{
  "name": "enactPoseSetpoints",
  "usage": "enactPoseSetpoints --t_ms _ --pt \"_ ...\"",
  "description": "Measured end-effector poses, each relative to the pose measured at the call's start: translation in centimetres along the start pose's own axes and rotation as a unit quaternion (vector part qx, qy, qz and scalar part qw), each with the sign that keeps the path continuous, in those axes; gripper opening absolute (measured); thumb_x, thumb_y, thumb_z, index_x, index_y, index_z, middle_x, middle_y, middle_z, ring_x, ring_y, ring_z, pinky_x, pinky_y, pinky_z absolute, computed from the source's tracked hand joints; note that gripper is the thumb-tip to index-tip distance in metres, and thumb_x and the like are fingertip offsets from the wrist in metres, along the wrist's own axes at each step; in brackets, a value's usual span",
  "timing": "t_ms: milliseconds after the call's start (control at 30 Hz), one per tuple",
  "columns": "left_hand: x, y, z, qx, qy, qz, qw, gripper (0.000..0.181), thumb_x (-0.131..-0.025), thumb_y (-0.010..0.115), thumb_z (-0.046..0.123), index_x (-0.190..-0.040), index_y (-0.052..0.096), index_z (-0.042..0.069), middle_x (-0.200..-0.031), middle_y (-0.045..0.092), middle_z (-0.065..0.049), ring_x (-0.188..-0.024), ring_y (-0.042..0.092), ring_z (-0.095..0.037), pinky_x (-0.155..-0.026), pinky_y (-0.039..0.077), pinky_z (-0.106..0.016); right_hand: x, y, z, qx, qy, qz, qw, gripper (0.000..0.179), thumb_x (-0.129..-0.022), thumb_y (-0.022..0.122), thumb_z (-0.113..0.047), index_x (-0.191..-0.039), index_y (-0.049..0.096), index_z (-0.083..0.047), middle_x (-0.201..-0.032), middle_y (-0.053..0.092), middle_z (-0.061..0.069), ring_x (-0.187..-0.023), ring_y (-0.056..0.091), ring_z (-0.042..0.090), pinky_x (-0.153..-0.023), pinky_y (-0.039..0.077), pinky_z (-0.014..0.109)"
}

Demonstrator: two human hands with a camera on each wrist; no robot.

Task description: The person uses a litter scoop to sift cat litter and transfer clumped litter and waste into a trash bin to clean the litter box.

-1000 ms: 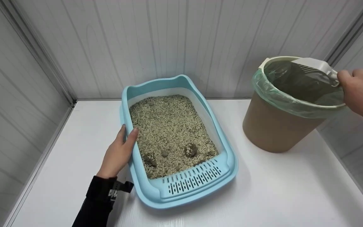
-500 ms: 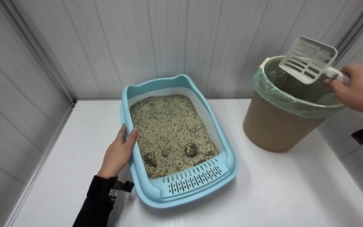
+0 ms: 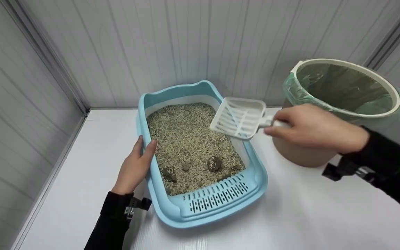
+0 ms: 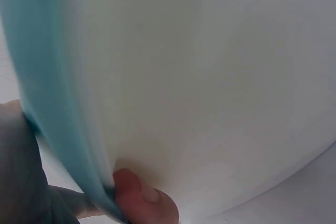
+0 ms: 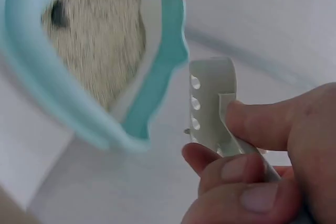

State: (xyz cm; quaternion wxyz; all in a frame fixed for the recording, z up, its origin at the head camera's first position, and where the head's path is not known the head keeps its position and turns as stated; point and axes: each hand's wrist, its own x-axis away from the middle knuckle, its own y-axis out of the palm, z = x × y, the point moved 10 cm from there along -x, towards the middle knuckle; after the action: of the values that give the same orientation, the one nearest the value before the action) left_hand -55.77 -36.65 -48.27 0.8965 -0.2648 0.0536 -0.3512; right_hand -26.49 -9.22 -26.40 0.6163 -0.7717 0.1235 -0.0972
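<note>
Presumably for steadiness, the left hand pinches the litter tray at nine o'clock, while the right hand, its grip clamped on the scoop, holds it towards the tray's two o'clock.

The tray sits on the table, with the wall behind it. Litter lies in it, and a lump sits near its front end. The left hand is on the tray's left side, its thumb inside and its fingers outside. The bin stands apart, to the tray's right, with a bag inside and over its edge. From my far seat I find the right hand right of the tray with the scoop, and can't quite tell if that is over the tray's edge or beside it.
</note>
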Motion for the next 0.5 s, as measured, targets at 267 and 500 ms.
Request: enactPoseSetpoints --t_ms 267,500 --pt "-0.2 0.2 0.1 0.0 0.002 0.004 1.0 0.11 -0.105 0.036 0.088 -0.181 0.008 0.014 -0.175 0.033 -0.033 -0.136 0.061 -0.048 -0.11 0.05 -0.063 -3.8 9.7 -5.4 -0.002 -0.028 -0.177 0.9838 0.038 -0.11 0.069 -0.046 -0.098 0.081 -0.012 -0.084 0.07 -0.003 -0.078 0.064 0.018 -0.077 0.055 0.042" --pt "0.0 0.1 -0.1 0.001 -0.007 0.003 1.0 0.111 -0.104 0.036 0.089 -0.181 0.007 0.015 -0.177 0.03 -0.031 -0.14 0.059 -0.047 -0.112 0.049 -0.063 -5.6 13.5 -6.8 0.024 -0.007 -0.232 0.9723 0.039 -0.108 0.072 -0.041 -0.08 0.069 -0.015 -0.076 0.063 -0.001 -0.071 0.06 0.018 -0.066 0.05 0.036"
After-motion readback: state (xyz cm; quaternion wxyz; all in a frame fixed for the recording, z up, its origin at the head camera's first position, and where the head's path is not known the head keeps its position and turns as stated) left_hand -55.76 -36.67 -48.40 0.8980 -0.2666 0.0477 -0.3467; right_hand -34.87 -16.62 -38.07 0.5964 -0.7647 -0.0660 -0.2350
